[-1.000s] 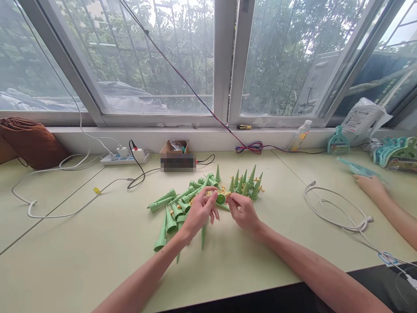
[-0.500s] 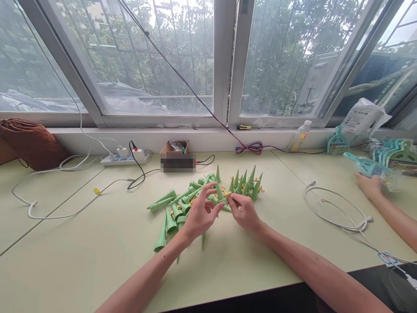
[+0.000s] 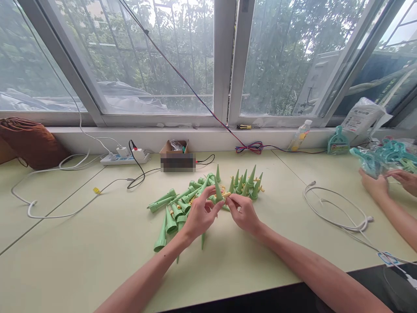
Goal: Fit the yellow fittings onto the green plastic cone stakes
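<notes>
- Pale green tabletop (image 3: 84,265) extends beneath the left hand (image 3: 202,213) and right hand (image 3: 245,213); sliding windows (image 3: 156,61) stand beyond.
- Well left of the left hand: brown drawstring bag (image 3: 32,143), then white power strip (image 3: 110,160). No legible writing on either.
- Beside the left hand, on its outer side: heap of green watering spikes (image 3: 171,224), several open ends showing.
- Left hand: thumb and index finger pinch one spike near its base; remaining fingers loosely curled.
- Held spike (image 3: 218,191): between both hands, point up. Judged light, stiff, smooth; best gripped at its wide collar.
- Right hand: fingertips closed on a yellow valve fitting (image 3: 227,195) at the spike's base; judged small, easily dropped.
- Just beyond the right hand: upright spikes (image 3: 251,179) with yellow fittings.
- Farther right: bottle (image 3: 300,137), label unreadable; co-worker's hands (image 3: 374,184) on wrapped teal items (image 3: 369,161), print illegible.
</notes>
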Motion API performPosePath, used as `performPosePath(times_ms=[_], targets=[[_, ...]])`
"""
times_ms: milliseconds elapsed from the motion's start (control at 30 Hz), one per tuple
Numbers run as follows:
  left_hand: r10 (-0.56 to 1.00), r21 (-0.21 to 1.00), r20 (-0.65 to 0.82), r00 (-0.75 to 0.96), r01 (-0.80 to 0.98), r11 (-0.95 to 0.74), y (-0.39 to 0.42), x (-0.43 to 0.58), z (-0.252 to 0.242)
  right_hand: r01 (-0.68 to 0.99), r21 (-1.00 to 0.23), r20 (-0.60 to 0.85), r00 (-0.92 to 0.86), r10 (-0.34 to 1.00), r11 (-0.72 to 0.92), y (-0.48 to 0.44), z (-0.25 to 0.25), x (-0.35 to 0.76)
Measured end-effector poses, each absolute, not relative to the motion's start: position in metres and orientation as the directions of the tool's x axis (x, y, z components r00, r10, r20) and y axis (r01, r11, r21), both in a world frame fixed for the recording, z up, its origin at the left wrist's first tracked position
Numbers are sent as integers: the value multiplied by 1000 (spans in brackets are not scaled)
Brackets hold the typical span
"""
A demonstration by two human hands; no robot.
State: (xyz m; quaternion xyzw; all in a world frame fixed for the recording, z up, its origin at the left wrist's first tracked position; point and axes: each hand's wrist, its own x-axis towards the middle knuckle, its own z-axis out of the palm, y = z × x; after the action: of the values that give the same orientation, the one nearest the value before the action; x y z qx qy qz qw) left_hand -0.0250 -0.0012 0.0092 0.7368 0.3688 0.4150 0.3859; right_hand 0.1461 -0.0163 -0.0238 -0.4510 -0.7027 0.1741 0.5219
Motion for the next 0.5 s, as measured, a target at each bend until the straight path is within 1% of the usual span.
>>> performPosePath(times_ms=[100,200,300,400,500], targets=[[858,886,302,416,210,-414,-1,-25,10,445,-706,588,-67,806,551,-18,-23,145],[855,877,308,418,223,-425,-2,-24,10,446,-702,589,-72,805,555,-17,-24,145],[849,848,345,400,254,-465,-1,-23,9,456,-699,586,-77,807,551,-17,-24,146],[833,801,412,369,290,-524,-1,-23,7,467,-696,581,-78,810,545,-17,-25,146],[808,763,452,378,306,-569,0,-24,8,467,-696,582,-78,810,545,-17,-25,146]])
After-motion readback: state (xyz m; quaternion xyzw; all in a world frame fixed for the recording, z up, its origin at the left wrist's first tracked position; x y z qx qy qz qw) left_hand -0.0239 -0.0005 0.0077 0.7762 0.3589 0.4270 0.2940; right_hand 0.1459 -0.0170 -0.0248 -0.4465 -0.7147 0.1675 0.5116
